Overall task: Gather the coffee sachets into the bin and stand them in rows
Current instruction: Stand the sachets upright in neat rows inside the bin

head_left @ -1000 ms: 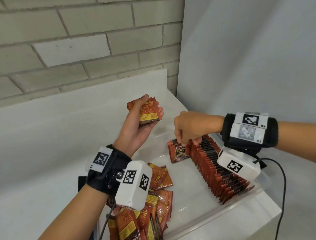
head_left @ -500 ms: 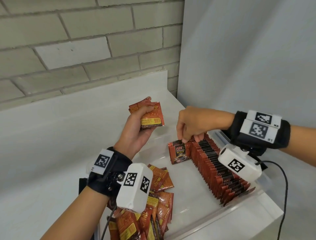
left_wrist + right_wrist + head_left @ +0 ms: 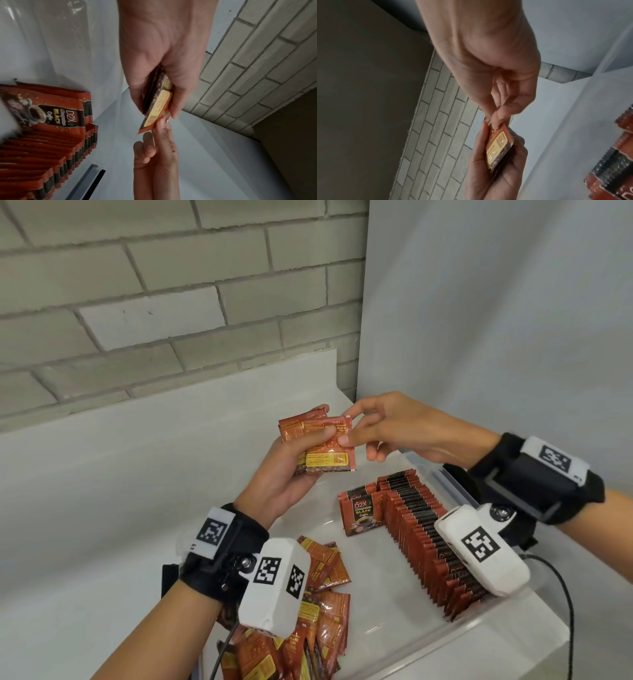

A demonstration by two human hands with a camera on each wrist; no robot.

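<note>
**Sachets in the clear bin**

We see the clear bin [image 3: 455, 630] holding a long row of standing coffee sachets [image 3: 424, 529] on its right and a loose pile [image 3: 318, 604] at near left. Above it, our left hand [image 3: 291, 474] grips a small stack [image 3: 318, 445]; our right hand [image 3: 383, 426] pinches, apparently, its front sachet.

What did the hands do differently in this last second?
The right hand left the standing row in the bin, rose to the left hand and now pinches the top sachet of its stack. The left hand holds that stack as before; the row and loose pile look unchanged.
</note>
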